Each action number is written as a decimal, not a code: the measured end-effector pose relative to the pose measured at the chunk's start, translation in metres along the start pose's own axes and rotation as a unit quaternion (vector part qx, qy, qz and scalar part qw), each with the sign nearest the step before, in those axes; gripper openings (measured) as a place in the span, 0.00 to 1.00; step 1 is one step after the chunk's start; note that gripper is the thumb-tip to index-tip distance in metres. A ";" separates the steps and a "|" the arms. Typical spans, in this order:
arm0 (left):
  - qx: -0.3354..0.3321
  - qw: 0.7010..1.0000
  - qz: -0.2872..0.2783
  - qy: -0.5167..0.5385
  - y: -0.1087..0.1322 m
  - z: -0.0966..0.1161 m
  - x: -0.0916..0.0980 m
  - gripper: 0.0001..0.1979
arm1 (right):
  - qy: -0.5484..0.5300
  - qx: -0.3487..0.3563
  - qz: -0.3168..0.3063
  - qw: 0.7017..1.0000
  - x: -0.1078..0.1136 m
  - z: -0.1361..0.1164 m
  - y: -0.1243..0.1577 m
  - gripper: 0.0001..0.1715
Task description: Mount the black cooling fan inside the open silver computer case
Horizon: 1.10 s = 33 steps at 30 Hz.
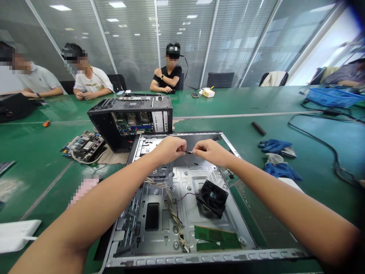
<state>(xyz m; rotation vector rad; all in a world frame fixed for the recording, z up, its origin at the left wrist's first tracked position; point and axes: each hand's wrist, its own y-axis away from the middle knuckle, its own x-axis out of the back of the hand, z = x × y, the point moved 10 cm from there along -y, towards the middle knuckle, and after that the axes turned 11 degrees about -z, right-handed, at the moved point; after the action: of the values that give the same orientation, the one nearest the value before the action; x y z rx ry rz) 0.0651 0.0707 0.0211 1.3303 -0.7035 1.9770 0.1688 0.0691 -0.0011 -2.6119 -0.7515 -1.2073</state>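
Both my hands are over the far part of an open computer case (186,207) lying on its side. My left hand (172,147) pinches one end of a small thin dark piece (188,152) with a hint of orange. At its other end, the fingertips of my right hand (209,151) are closed on it; its kind is too small to make out. Nearer to me in the case lies a black cooling fan (212,198) with a thin twisted wire. Green memory modules (218,239) rest near the front wall. A bundled beige cable (170,201) runs along the case floor.
Behind stands another computer case (128,102), upright, its motherboard showing. A loose motherboard (85,146) lies on the left. Blue gloves (281,161), a dark bar (258,128), a black cable (322,133) and a blue basket (333,98) are on the right. Several people sit around the green table.
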 end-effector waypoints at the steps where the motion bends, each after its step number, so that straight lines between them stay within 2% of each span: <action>1: 0.000 1.000 -0.001 -0.003 0.000 -0.001 -0.001 0.03 | 0.000 0.003 -0.004 1.000 0.000 0.000 0.000 0.11; 8: -0.003 0.996 -0.019 -0.085 -0.001 0.007 -0.003 0.04 | 0.005 -0.016 0.001 1.000 -0.002 0.004 -0.001 0.08; 14: -0.014 0.994 -0.040 -0.103 -0.002 0.011 -0.008 0.08 | 0.034 0.000 0.017 0.999 -0.001 -0.006 0.001 0.05; 23: 0.040 0.999 -0.012 0.002 0.000 -0.002 -0.001 0.03 | 0.022 -0.016 0.008 1.000 -0.001 -0.001 -0.001 0.08; 27: 0.021 0.999 -0.007 0.047 0.001 0.001 0.001 0.03 | 0.023 -0.013 -0.003 1.000 -0.003 0.001 -0.002 0.09; 33: 0.001 0.999 -0.017 0.040 -0.001 0.004 -0.002 0.03 | 0.031 -0.012 -0.005 0.999 -0.005 0.002 -0.003 0.10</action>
<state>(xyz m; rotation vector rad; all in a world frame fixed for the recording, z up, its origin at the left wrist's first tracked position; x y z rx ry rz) 0.0687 0.0682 0.0204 1.2491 -0.6355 1.9925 0.1657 0.0709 -0.0065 -2.5803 -0.7448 -1.3011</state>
